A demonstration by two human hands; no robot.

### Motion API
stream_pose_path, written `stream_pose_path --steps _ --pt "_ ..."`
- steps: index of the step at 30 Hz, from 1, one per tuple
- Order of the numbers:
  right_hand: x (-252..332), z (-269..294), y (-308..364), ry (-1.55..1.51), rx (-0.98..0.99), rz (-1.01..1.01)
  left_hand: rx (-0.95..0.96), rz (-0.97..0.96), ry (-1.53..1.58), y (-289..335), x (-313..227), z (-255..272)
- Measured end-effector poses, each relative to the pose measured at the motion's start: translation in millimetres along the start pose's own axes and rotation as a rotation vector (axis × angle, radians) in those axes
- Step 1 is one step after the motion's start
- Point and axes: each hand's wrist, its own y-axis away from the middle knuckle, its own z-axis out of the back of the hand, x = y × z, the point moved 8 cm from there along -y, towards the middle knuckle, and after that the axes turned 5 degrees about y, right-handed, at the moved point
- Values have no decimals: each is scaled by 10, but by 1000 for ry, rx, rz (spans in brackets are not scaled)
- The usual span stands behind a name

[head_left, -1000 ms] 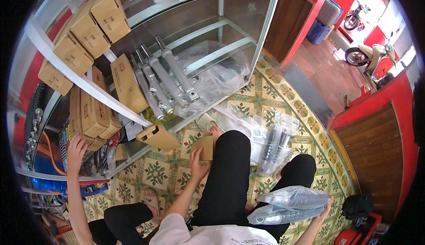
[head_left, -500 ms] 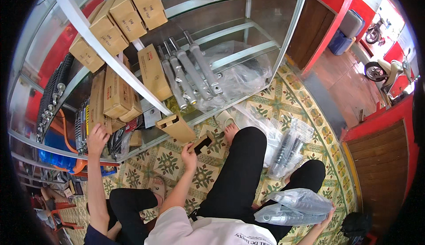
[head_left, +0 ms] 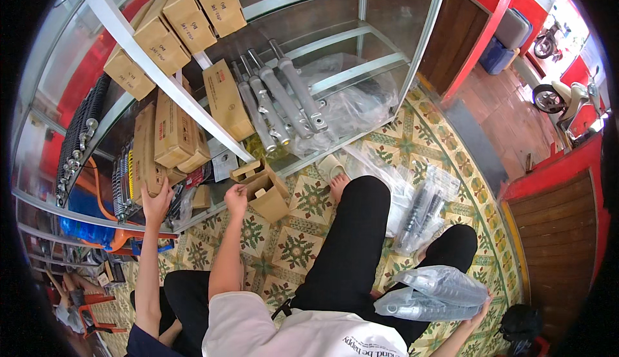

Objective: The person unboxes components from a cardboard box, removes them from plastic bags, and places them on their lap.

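Observation:
My left hand (head_left: 236, 198) is closed, its fingertips beside an open, empty-looking cardboard box (head_left: 271, 201) on the floor; what the fingers hold, if anything, I cannot make out. At the lower right, my right hand (head_left: 479, 315) grips clear plastic bags with silvery shock absorbers (head_left: 433, 296) inside, over my right leg. Another person's hand (head_left: 157, 201), from a navy sleeve, touches the long cardboard boxes (head_left: 149, 157) on the low shelf.
Metal fork tubes (head_left: 277, 96) lie on the glass shelf (head_left: 361, 54) beside a carton (head_left: 227, 99). More cartons (head_left: 187, 12) sit above. Bagged black shock absorbers (head_left: 422, 214) lie on the tiled floor (head_left: 303, 244) right of my knee. A parked scooter (head_left: 570, 99) stands beyond the doorway.
My left hand has moved left and up, away from the floor. The small open box it held now stands at the shelf's edge. The other person's hand shifted slightly right along the boxes.

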Motion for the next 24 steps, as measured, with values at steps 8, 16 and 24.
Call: stream_pose_path --steps 8,16,24 --pt "21 80 25 -73 42 -38 -28 27 35 -215 90 -65" --pt "105 -237 138 43 30 25 -106 -116 24 -225 12 77" --pt "116 -143 83 394 350 392 -68 -137 204 -339 375 91"
